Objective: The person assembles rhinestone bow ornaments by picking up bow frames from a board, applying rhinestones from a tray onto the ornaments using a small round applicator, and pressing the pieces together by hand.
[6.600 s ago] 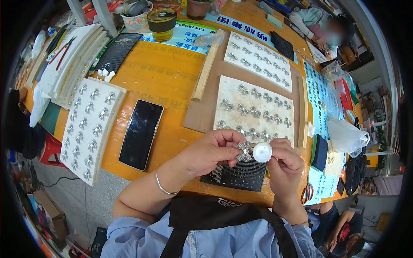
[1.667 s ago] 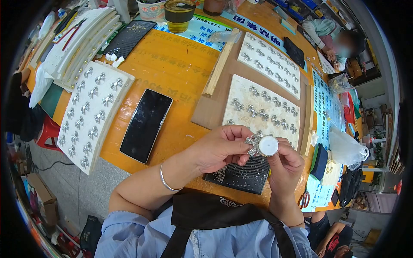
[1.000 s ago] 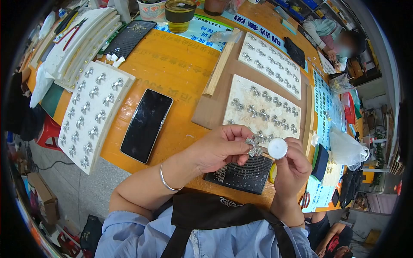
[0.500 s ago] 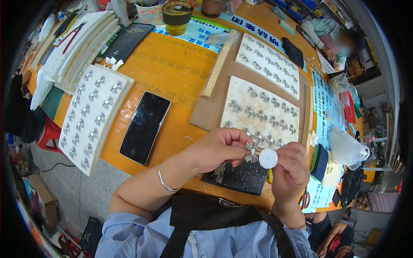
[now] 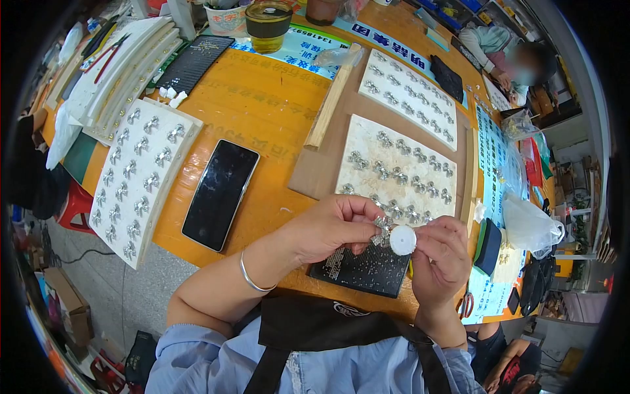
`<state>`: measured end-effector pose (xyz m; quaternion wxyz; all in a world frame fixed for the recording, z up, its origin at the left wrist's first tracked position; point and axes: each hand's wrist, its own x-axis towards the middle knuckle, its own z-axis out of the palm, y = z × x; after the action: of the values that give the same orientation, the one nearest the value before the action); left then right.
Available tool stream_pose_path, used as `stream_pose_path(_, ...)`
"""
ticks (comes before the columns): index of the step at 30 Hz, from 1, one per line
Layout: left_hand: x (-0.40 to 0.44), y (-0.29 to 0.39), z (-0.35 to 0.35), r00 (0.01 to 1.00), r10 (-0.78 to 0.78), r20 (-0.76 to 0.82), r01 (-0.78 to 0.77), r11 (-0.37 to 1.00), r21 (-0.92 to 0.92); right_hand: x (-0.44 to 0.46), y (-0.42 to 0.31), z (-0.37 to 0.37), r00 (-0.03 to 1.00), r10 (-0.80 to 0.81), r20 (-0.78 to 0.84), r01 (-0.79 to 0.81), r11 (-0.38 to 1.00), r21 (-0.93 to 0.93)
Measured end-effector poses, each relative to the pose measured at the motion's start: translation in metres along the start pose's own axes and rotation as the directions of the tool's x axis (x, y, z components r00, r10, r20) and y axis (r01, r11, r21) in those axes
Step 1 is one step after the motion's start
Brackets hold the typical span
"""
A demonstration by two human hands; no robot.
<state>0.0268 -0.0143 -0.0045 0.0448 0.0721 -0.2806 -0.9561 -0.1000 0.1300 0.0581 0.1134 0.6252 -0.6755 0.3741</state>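
My left hand (image 5: 328, 231) pinches a small silver bow-shaped ornament (image 5: 380, 231) between thumb and fingers. In my right hand (image 5: 441, 259) a round white disc (image 5: 403, 241) is gripped at its edge by thumb and fingers, facing up toward me. The disc is right beside the ornament; whether they touch I cannot tell. Beneath both hands lies a black tray (image 5: 357, 272) scattered with tiny clear stones. Just beyond them is a white board (image 5: 357, 134) set with rows of similar silver bows, partly covered by my left hand.
A second white board (image 5: 407, 79) of bows lies behind, with a wooden strip (image 5: 335, 98) alongside. To the left are a phone (image 5: 221, 195), another bow board (image 5: 138, 177) and stacked boards (image 5: 141, 59). A glass of yellowish liquid (image 5: 268, 41) stands at the back. Another person (image 5: 502, 56) sits far right.
The white disc in my right hand has shifted slightly left, closer to the ornament, and the ornament has tilted a little. My left hand has barely moved.
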Motion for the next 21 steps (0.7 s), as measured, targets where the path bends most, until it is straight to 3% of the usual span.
stream_pose_path(21,-0.0001,-0.0007,-0.0014,1.0,-0.006,0.009,0.006,1.0,0.005,0.0004,-0.0004,0.002,1.0,-0.008,-0.011,0.007,1.0,-0.013)
